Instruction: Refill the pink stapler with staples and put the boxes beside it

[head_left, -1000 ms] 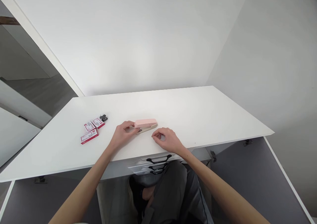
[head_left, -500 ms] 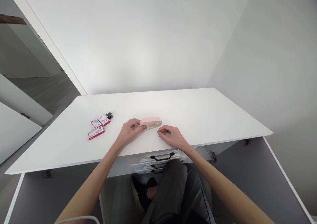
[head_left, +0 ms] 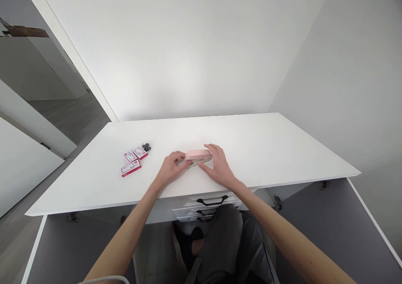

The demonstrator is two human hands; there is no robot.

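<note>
A pink stapler (head_left: 197, 154) rests on the white tabletop in front of me, its pink top raised above the pale base. My left hand (head_left: 171, 166) grips its left end between thumb and fingers. At the other end, my right hand (head_left: 219, 165) spans the stapler, with the thumb along the near side of the base and the fingers round the far side. Part of the right end is hidden by that hand.
Several red-and-white small boxes (head_left: 131, 168) lie on the tabletop (head_left: 251, 150) to the left. Black binder clips (head_left: 146, 147) sit just behind them. Drawers with black handles (head_left: 212, 201) are below the front edge, and a wall (head_left: 188, 66) rises behind.
My right hand has opened from a closed pinch beside the stapler and moved onto its right end. My left hand keeps its grip. The whole view has shifted slightly.
</note>
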